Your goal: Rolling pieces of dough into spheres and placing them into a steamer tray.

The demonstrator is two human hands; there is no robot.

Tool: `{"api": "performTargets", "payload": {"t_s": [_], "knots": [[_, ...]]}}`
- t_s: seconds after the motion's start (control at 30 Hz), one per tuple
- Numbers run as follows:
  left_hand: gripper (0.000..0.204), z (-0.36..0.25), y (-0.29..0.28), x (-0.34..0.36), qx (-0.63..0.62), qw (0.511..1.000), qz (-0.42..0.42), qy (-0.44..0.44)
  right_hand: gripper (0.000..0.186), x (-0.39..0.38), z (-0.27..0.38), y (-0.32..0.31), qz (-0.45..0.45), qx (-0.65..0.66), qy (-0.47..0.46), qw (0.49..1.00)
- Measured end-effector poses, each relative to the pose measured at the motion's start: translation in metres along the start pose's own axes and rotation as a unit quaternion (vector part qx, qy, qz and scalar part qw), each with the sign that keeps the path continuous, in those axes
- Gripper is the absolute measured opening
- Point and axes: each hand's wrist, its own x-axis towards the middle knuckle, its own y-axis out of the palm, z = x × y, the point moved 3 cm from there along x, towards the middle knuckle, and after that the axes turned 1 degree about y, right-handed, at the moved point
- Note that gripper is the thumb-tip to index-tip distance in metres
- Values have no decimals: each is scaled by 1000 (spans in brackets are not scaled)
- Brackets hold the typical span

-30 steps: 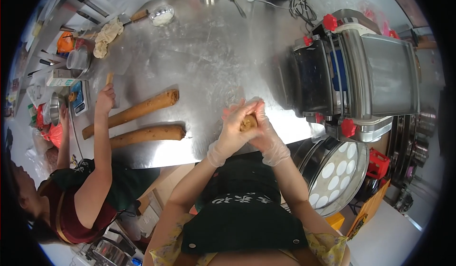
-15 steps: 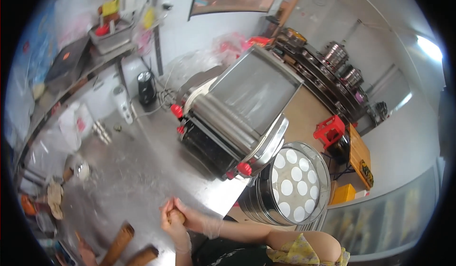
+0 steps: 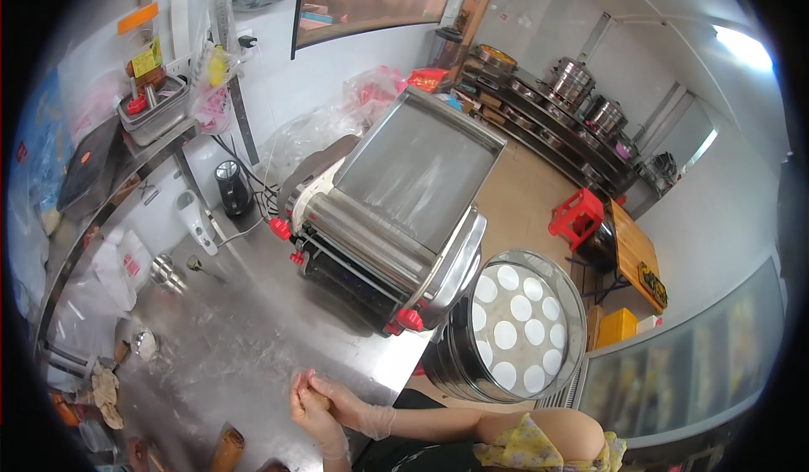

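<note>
At the bottom centre, my left hand [image 3: 308, 417] and my right hand [image 3: 345, 403], both in clear plastic gloves, are cupped together over the steel table, closed around a lump of brown dough [image 3: 315, 399] that is mostly hidden by my fingers. Left of them, a brown dough log [image 3: 226, 450] lies at the lower edge, partly out of view. Above my hands is a dough roller machine [image 3: 409, 184] with red knobs. To its right stands a tall steel steamer [image 3: 451, 367] whose top tray holds several white paper rounds [image 3: 533, 332].
The steel table [image 3: 219, 337] carries cups, a spoon, cords and bags on the left. A red stool [image 3: 575, 219] and wooden table [image 3: 634, 253] stand at the right, before shelves of pots [image 3: 573, 76]. Part of another person's hand [image 3: 139, 453] shows at the lower left.
My view has swung up and to the right, bringing the shelves, window and whole steamer in and most of the other person out. My hands remain cupped around the dough.
</note>
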Motion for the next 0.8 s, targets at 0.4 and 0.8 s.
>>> {"api": "performTargets", "payload": {"t_s": [0.4,0.8], "knots": [[40,-5,11,-20,56,987,-133,69,43,12,-7,-21,54,33,145,987],[90,7,-17,-28,-141,971,105,-162,53,-3,-10,-23,168,-74,175,967]]}}
